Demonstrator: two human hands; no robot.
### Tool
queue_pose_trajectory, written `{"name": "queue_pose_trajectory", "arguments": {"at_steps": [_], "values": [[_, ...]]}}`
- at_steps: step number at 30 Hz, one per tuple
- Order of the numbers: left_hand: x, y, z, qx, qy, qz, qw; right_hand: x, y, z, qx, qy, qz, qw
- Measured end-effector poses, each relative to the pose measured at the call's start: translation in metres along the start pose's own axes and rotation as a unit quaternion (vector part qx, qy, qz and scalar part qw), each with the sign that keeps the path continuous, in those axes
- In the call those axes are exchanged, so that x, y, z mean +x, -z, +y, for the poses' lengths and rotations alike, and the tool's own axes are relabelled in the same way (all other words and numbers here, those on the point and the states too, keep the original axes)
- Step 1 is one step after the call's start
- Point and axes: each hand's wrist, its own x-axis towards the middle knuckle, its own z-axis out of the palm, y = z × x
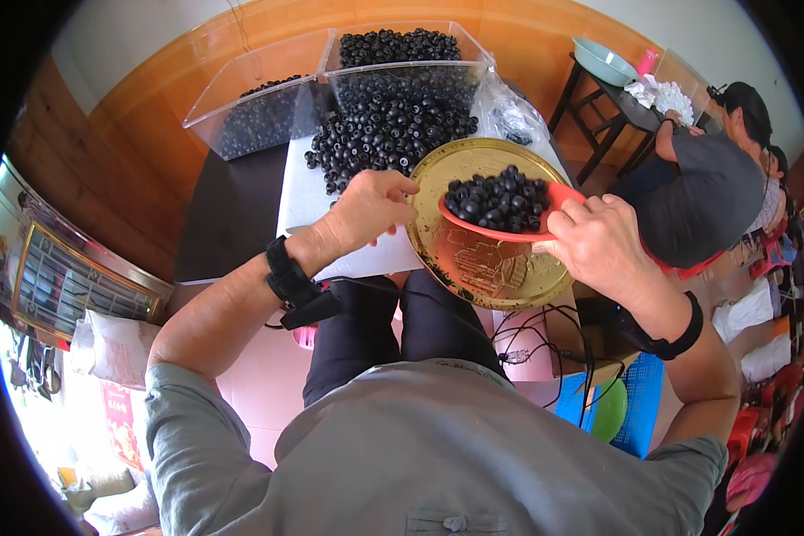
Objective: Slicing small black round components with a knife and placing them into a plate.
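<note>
My right hand (598, 241) is closed on the edge of a shallow red plastic dish (558, 195), thumb and fingers pinching its right end. Small round black beads (497, 200) are heaped in that dish, which hangs over a round gold-coloured metal tray (473, 259). At the tray's left rim is my left hand (375, 210), its fingers loosely bent and apart, with nothing seen in them; whether they touch the rim I cannot tell. Just beyond this hand a large pile of black beads (380, 138), some showing holes, lies on a white sheet (304, 201).
Behind the pile, a clear plastic bin (473, 64) is filled with beads; another clear bin (207, 98) at left holds fewer. A clear plastic bag (514, 112) lies beside them. Black cables (554, 344) hang below the tray. At right, another person (706, 179) sits by a dark table.
</note>
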Motion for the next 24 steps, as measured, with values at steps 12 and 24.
{"name": "queue_pose_trajectory", "arguments": {"at_steps": [12,24], "values": [[0.005,-0.021,-0.002,0.029,0.022,-0.042,0.998,0.047,0.04,0.062,0.393,-0.229,-0.226,0.861],[0.015,0.02,0.0,0.017,-0.036,-0.009,0.999,0.088,0.034,0.149,0.599,-0.279,-0.107,0.743]]}}
